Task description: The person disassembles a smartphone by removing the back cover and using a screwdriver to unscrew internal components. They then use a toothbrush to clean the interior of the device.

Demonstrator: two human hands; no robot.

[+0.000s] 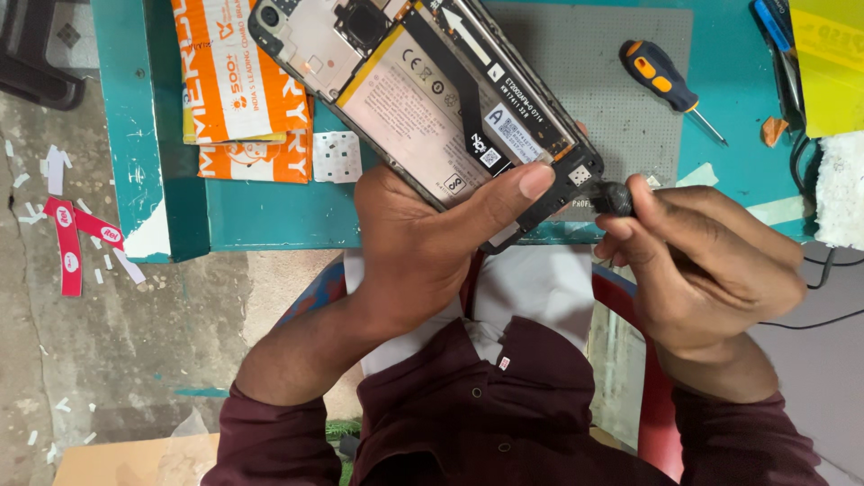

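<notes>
One teal desk [270, 216] is seen below, with a grey mat [621, 99] laid on it and orange boxes [238, 81] stacked at its left. An opened phone [423, 99], its back cover off and its battery exposed, is held above the desk edge. It is gripped from beneath by the left hand [423, 243], closed around its lower end with the thumb pressed across the frame. A dark tool [616, 198] is pinched in the right hand [711, 261], fingers closed on it, its tip set at the phone's lower corner. An orange screwdriver [666, 85] is left lying on the mat. A slip of the tip could likely scratch the board or nick the battery, since the phone is steadied by one hand only.
</notes>
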